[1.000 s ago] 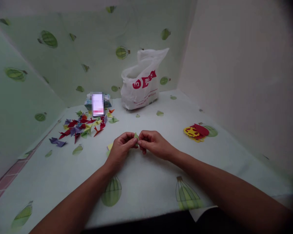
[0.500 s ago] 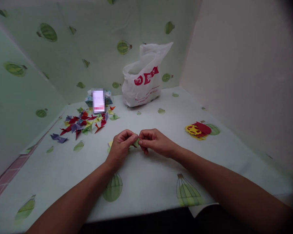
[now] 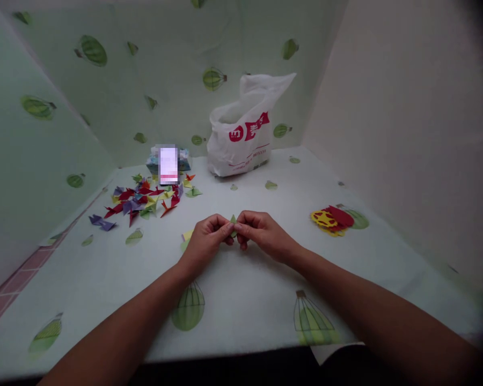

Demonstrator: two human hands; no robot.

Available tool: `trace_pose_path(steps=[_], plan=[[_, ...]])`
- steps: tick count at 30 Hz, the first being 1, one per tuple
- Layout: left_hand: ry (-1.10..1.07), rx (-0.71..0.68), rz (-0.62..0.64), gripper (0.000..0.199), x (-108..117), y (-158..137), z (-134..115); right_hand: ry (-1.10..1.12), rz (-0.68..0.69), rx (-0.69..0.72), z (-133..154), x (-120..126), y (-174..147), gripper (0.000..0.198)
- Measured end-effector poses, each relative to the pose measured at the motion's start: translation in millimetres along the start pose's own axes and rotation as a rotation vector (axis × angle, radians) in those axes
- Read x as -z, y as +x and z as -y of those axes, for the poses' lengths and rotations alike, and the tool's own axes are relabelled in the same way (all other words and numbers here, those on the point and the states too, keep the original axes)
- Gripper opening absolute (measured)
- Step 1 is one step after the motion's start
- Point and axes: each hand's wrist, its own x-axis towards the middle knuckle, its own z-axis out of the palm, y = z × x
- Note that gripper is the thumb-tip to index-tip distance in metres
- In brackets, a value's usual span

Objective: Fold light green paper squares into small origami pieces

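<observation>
Between my two hands is a small piece of folded green paper [image 3: 233, 220], its pointed tip showing above the fingers. My left hand [image 3: 210, 234] pinches its left side with thumb and fingers. The right side is pinched by my right hand [image 3: 260, 230], whose thumb almost meets the left one. Most of the paper is hidden by the fingers. Partly behind my left hand, a bit of yellow paper [image 3: 187, 235] lies on the table.
Folded paper cranes [image 3: 132, 205] in several colours lie in a heap at left. Behind them stand a lit phone [image 3: 169, 165] and a tissue box [image 3: 184, 160]. A white plastic bag [image 3: 239, 145] stands at the back. Red and yellow cut-outs [image 3: 332, 219] lie at right.
The green paper has turned so that its tip points upward between my hands. My fingers have shifted their pinch on it. The whole view has moved slightly.
</observation>
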Motion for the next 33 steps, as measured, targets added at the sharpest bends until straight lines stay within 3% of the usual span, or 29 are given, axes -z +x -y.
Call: trace_pose_path(steps=[5,14,19,24,27,33], plan=[[-0.021,0.005,0.088,0.028,1,1,4,-0.061,-0.076,0.050,1,1,0,0.029],[0.066,-0.077,0.234,0.026,-1,-4,-3,0.057,-0.039,0.072,1,-1,-2,0.033],[0.138,-0.145,0.173,0.025,-5,-7,-4,-0.008,-0.162,0.102,4,-4,-5,0.033],[0.234,-0.185,0.038,0.024,-5,-6,0,-0.147,-0.197,0.117,3,-2,-3,0.030],[0.285,-0.169,0.053,0.026,-5,-6,-1,-0.177,-0.208,0.130,3,-3,-3,0.029],[0.555,-0.281,-0.087,0.030,-5,-9,-5,-0.232,-0.240,0.171,5,-8,-6,0.029]])
